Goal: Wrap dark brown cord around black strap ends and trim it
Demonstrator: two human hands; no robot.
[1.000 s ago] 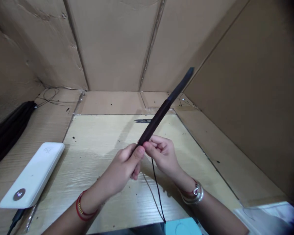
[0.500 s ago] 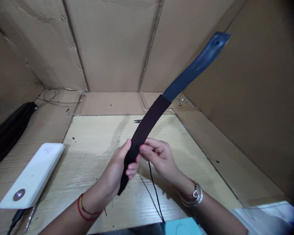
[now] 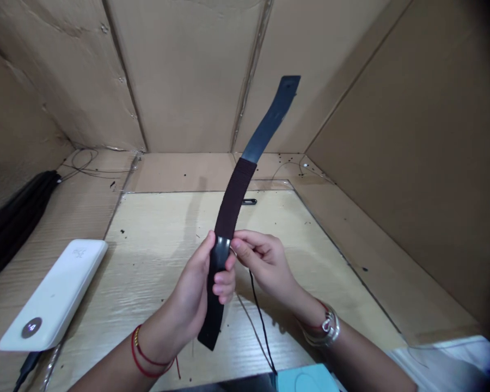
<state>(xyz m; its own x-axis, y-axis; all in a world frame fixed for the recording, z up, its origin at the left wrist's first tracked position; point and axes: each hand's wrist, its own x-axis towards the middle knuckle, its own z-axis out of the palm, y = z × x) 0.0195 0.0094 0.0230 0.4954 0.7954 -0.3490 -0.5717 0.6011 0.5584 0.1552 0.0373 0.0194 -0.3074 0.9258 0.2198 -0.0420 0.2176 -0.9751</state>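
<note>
A long, flat, curved black strip (image 3: 265, 130) slants up across the middle, with a hole near its top end. Dark brown cord wrapping (image 3: 234, 200) covers its middle section in tight turns. My left hand (image 3: 194, 280) is closed round the bare lower part, just under the wrapping. Thumb and fingers of my right hand (image 3: 263, 261) are pinched at the strip's right edge, where the wrapping ends. From beneath that hand a thin dark cord (image 3: 258, 305) runs down to a turquoise item (image 3: 306, 379) at the bottom edge. The cord between the fingertips is mostly hidden.
A white power bank (image 3: 55, 294) with a cable (image 3: 28, 367) lies at left, beside a black bundle (image 3: 20, 218). Small thread snips (image 3: 250, 201), partly hidden, lie behind the strip. Cardboard walls (image 3: 188, 76) enclose the back and sides.
The strip has turned from leaning far right to more upright, its top end swinging left and its lower end showing more. Both hands stay in nearly the same place.
</note>
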